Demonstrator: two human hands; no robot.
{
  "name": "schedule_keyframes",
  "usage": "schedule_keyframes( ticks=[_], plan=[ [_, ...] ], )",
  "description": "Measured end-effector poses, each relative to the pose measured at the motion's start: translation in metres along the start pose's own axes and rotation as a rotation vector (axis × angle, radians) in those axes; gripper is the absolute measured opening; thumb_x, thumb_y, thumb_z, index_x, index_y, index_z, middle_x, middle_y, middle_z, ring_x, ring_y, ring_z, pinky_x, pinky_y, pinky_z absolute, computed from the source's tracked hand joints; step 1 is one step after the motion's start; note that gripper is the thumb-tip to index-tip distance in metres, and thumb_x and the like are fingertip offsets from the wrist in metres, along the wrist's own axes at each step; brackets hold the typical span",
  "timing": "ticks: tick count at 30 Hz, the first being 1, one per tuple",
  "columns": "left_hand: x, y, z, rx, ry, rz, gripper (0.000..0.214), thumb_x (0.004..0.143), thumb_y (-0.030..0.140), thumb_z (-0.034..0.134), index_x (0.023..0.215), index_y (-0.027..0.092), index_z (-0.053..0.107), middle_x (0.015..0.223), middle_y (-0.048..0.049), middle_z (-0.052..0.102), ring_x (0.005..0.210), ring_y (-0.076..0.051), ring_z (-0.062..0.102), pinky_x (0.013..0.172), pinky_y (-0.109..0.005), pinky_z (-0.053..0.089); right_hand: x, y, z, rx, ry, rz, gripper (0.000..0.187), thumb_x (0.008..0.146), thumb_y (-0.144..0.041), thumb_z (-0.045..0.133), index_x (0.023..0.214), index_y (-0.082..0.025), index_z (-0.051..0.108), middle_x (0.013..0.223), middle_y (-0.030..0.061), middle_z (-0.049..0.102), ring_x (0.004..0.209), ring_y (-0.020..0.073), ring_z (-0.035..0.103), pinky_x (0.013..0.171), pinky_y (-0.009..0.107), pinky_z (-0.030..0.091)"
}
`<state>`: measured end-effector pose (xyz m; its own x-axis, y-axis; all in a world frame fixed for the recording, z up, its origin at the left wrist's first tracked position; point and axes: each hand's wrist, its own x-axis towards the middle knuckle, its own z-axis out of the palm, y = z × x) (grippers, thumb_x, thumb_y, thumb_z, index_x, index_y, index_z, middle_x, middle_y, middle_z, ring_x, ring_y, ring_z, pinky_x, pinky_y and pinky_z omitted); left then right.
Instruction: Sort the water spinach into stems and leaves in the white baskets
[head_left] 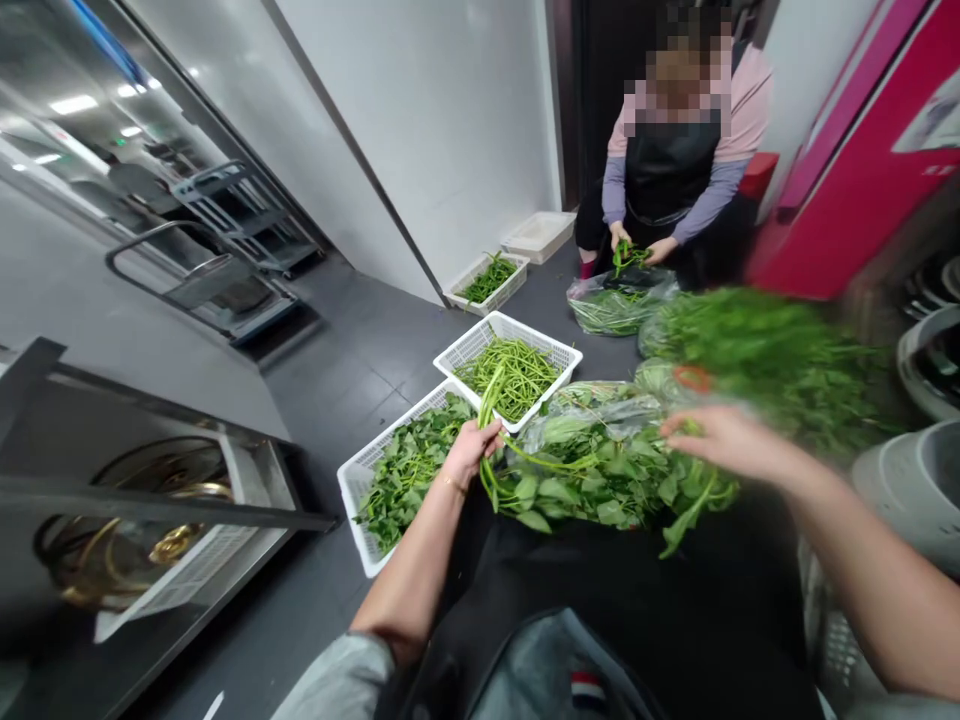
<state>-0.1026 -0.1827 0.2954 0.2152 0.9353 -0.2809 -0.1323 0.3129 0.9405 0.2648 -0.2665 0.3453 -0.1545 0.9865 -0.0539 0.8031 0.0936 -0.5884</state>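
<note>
My left hand point(472, 448) is closed round several long green stems point(491, 395), with loose ends rising above the fingers. Below and right of it, leafy greens point(585, 485) lie heaped on a clear plastic bag point(551, 432) by my lap. Over the right side of this heap is my right hand point(709, 438), smeared by motion; a bit of green shows at its fingertips, but its grip is unclear. A white basket of leaves point(358, 510) stands left of my left hand. Just beyond it sits a white basket of trimmed green stems point(566, 365).
Opposite me a person point(675, 190) handles green vegetables over a plastic bag point(619, 305). Blurred greens point(772, 345) lie to the right, near white buckets point(911, 490). Farther off are another small basket point(517, 285) and a white tray point(540, 235). A metal shelf point(172, 515) stands left.
</note>
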Motion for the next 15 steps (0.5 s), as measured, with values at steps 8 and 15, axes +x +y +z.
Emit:
schedule_keyframes(
  ticks=[8, 15],
  plan=[
    [-0.015, 0.033, -0.015, -0.199, -0.096, 0.131, 0.023, 0.071, 0.032, 0.071, 0.074, 0.011, 0.06, 0.046, 0.006, 0.047, 0.031, 0.0, 0.026, 0.034, -0.014, 0.023, -0.017, -0.023, 0.007, -0.044, -0.103, -0.059, 0.021, 0.08, -0.036, 0.053, 0.078, -0.022, 0.068, 0.07, 0.0003, 0.07, 0.06, 0.0167, 0.062, 0.059, 0.026, 0.044],
    [-0.036, 0.042, -0.002, -0.291, -0.144, 0.156, 0.017, 0.077, 0.027, 0.065, 0.074, 0.011, 0.059, 0.052, 0.0055, 0.046, 0.031, 0.002, 0.023, 0.033, -0.013, 0.024, -0.039, -0.074, 0.016, -0.066, 0.452, -0.495, 0.017, 0.089, -0.023, 0.05, 0.088, -0.018, 0.067, 0.081, 0.0034, 0.072, 0.069, 0.0131, 0.065, 0.064, 0.022, 0.046]
  ],
)
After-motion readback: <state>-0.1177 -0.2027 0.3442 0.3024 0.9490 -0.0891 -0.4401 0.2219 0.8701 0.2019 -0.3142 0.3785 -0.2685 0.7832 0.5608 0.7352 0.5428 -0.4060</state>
